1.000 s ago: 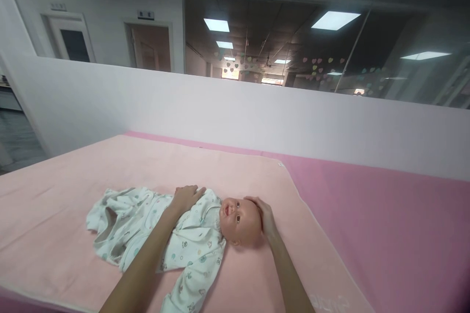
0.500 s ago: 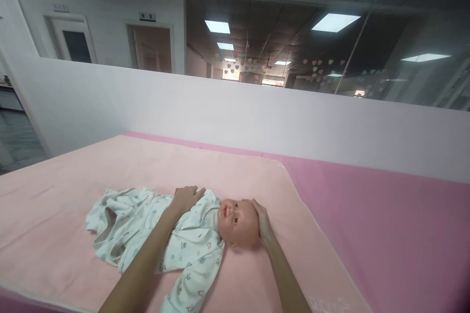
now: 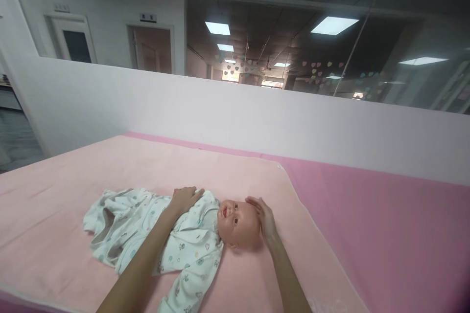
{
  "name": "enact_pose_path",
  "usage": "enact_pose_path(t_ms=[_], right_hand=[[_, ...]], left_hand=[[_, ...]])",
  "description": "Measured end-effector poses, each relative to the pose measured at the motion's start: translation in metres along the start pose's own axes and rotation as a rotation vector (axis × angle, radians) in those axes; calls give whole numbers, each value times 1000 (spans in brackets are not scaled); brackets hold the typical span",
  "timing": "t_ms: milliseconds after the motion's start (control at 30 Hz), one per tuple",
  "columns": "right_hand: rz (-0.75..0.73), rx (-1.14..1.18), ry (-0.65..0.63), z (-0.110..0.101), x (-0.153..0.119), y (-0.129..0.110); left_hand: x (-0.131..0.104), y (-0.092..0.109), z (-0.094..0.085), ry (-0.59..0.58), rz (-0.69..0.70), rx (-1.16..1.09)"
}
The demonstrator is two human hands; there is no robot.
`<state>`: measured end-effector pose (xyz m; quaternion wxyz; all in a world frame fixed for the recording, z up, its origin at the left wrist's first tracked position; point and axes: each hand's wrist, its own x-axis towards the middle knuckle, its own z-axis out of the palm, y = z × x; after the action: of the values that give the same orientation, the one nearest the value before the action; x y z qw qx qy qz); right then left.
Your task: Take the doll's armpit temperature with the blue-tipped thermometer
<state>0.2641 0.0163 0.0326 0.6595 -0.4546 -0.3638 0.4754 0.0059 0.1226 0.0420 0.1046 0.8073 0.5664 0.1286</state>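
Observation:
A baby doll (image 3: 238,225) lies on its back across the bed, its bare head to the right. It wears a white romper (image 3: 198,242) with small printed figures; the near sleeve stretches toward me and the leg part lies loose and flat at the left. My left hand (image 3: 185,199) is closed over the doll's far arm at the side of the chest, its fingertips partly hidden. Against the crown of the doll's head rests my right hand (image 3: 265,217), open, with its fingers stretched along the far side.
Under the doll a peach-coloured sheet (image 3: 176,161) covers much of the pink mattress (image 3: 385,215). A low white wall (image 3: 257,112) runs along the far side, with a large window (image 3: 286,44) above it. Two doors (image 3: 152,49) show at the back left.
My right hand has loosened slightly on the doll's head, and its fingers show more over the crown. My left hand stays in place on the doll.

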Motion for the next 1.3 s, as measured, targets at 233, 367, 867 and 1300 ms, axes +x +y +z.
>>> enact_pose_path(t_ms=[233,367,867,1300], right_hand=[[-19,-25,-21,5,-3,-1],[-56,-12,32,1,0,-2],[-55,-67,-105,13,-8,-4],[-92,-98,-63,9,-6,-4]], left_hand=[[1,-1,0,16,1,1],[1,-2,1,16,3,5],[1,-2,1,25,8,-23],[1,-3,2,31,18,-9]])
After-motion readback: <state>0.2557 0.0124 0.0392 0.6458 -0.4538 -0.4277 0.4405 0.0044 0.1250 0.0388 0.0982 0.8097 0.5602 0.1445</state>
